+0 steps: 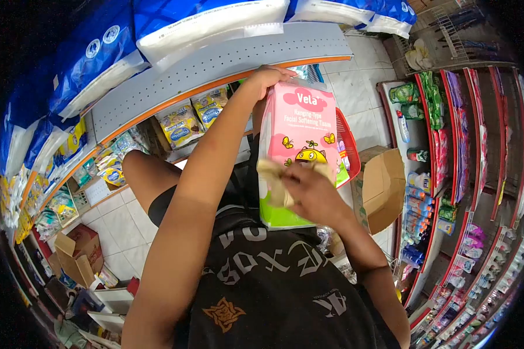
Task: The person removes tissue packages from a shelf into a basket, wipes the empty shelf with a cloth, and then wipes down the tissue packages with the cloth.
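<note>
A pink and green pack of Vela facial tissue (303,125) stands upright in front of my body. My left hand (268,80) grips its top end, near the shelf edge. My right hand (311,189) is closed around a beige cloth (273,183), which lies over the front of the pack and hides part of the yellow cartoon figure. Both the cloth and the right fingers are slightly blurred.
Blue and white packages (209,26) fill the grey perforated shelf (215,67) ahead. Yellow packs (177,125) sit below it. A red basket (347,142) and an open cardboard box (384,189) are at right, beside stocked shelves (434,192). Another cardboard box (81,256) is at left.
</note>
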### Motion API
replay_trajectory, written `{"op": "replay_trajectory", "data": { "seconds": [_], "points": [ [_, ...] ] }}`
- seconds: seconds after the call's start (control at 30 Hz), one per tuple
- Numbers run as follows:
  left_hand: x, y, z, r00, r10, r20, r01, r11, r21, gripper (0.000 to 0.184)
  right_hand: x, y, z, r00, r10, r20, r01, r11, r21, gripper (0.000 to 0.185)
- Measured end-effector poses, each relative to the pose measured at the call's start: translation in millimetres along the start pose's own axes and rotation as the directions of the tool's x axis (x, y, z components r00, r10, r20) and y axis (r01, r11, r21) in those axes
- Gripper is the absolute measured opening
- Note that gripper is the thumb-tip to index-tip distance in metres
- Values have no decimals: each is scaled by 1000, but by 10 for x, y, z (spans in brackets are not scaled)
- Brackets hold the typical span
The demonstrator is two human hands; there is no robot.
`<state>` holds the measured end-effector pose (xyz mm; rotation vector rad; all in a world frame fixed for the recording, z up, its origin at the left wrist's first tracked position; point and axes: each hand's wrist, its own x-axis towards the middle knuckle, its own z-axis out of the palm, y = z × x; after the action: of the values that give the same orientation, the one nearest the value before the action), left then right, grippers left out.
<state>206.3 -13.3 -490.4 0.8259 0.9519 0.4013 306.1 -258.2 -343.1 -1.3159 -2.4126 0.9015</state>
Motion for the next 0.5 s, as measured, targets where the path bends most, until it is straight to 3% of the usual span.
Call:
{"op": "replay_trajectory", "data": {
  "seconds": [0.03,0.1,0.13,0.2,0.27,0.3,0.33,0.37,0.4,0.43,0.47,0.5],
  "points": [
    [-8,-8,6,1000,3,-5,-3,1000,-10,27,-63,-97,-38,1000,-5,10,5,1000,-3,38],
    [-39,-16,35,999,41,-32,-39,998,39,25,-141,-220,-130,934,-80,348,49,994,96,39],
    [-63,-11,38,998,42,-38,-41,998,38,25,-142,-175,-141,933,-85,350,54,994,97,39],
    [-129,-3,58,999,-2,-35,4,997,82,27,-99,-14,-188,980,130,152,-158,969,189,33],
    [-274,101,73,997,-69,45,69,998,13,28,252,180,-547,958,286,-14,-254,871,421,33],
    [-349,150,80,991,-28,128,27,1000,12,29,415,387,-563,892,410,-192,-335,883,330,36],
    [-394,165,90,977,11,212,-13,1000,9,30,617,516,-644,857,472,-208,-352,830,433,44],
    [-404,172,109,984,-39,176,44,999,-26,29,803,689,-603,866,381,-324,-163,827,538,41],
    [-340,114,83,984,-38,174,43,999,-24,29,949,848,-566,866,380,-325,-160,827,539,41],
    [-224,0,33,989,22,146,-8,996,-91,30,1073,995,-529,893,151,-425,-60,974,220,41],
    [-155,-84,-13,990,79,116,-60,986,-155,31,1133,1076,-467,892,-99,-441,46,991,-128,40],
    [-171,-95,-53,994,44,98,-30,989,-142,28,1157,1092,-380,892,-100,-441,49,991,-126,40]
  ]
}}
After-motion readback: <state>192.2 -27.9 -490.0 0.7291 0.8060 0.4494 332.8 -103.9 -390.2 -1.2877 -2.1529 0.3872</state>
